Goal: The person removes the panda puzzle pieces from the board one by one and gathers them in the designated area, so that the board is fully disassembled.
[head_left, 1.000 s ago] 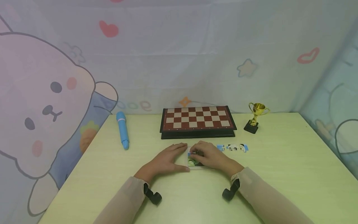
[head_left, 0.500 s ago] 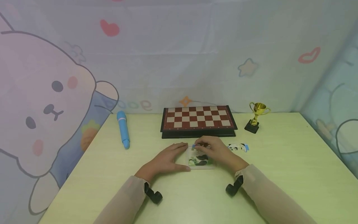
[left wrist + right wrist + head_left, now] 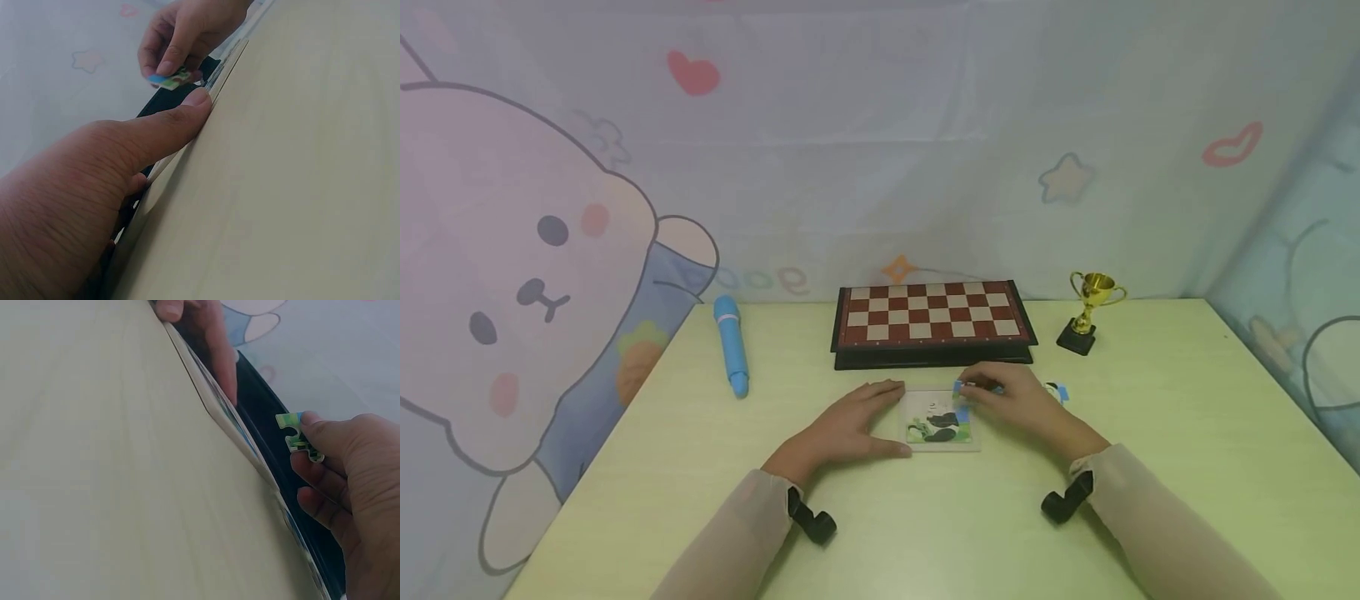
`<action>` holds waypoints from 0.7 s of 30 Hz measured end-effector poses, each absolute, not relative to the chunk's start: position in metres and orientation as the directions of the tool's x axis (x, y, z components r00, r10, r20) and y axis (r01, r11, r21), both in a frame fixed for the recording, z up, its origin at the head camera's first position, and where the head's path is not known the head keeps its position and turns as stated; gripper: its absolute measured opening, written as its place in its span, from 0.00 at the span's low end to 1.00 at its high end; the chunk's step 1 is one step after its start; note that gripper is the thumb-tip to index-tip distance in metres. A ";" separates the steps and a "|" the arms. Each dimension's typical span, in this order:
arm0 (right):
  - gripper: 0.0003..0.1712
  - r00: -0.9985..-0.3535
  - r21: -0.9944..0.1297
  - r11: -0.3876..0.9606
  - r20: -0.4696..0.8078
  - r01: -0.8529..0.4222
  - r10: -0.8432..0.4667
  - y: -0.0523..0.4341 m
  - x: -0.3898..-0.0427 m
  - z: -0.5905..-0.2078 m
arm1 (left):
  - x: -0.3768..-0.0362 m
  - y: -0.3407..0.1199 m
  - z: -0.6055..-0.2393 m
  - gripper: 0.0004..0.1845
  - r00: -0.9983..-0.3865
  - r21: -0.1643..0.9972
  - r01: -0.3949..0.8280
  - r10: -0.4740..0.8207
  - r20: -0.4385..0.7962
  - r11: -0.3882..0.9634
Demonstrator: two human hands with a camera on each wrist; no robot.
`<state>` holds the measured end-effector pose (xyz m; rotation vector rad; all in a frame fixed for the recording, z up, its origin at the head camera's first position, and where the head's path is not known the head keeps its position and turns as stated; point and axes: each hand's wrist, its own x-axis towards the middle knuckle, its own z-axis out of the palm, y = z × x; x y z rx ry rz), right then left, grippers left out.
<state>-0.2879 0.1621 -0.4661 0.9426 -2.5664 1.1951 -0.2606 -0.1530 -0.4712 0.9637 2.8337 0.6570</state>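
A square jigsaw tray (image 3: 942,448) lies flat on the table, with a panda picture (image 3: 942,427) partly filling it. My left hand (image 3: 847,425) rests at the tray's left side, thumb and fingers spread and touching its edge. Between thumb and fingers my right hand (image 3: 1017,402) pinches a small green and blue jigsaw piece (image 3: 302,442). That piece is held above the tray's upper right corner, tilted and apart from it in the right wrist view. Loose panda pieces (image 3: 1058,392) lie right of the tray, partly hidden behind my right hand.
Behind the tray stands a red and white chequered board (image 3: 934,315) on a black case. A blue microphone-shaped object (image 3: 732,346) lies at the left. To the right is a gold trophy cup (image 3: 1093,290) on a black base. A printed cloth hangs behind the table.
My right hand has moved from the middle of the tray up and to the right, carrying the jigsaw piece and uncovering more of the panda picture. My left hand has stayed put.
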 end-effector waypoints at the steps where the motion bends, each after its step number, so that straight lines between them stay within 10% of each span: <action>1: 0.06 -0.792 -0.634 0.487 0.389 -0.601 -0.471 0.167 -0.287 -0.466 | -0.261 -0.153 -0.471 0.55 -0.799 0.421 0.566 0.598 0.066 0.709; 11: 0.04 -0.817 -0.626 0.534 0.353 -0.568 -0.456 0.211 -0.274 -0.467 | -0.260 -0.152 -0.473 0.55 -0.801 0.418 0.559 0.597 0.050 0.716; 21: 0.08 -0.689 -0.576 0.406 0.445 -0.709 -0.572 0.217 -0.274 -0.476 | -0.261 -0.153 -0.471 0.55 -0.802 0.405 0.561 0.595 0.052 0.722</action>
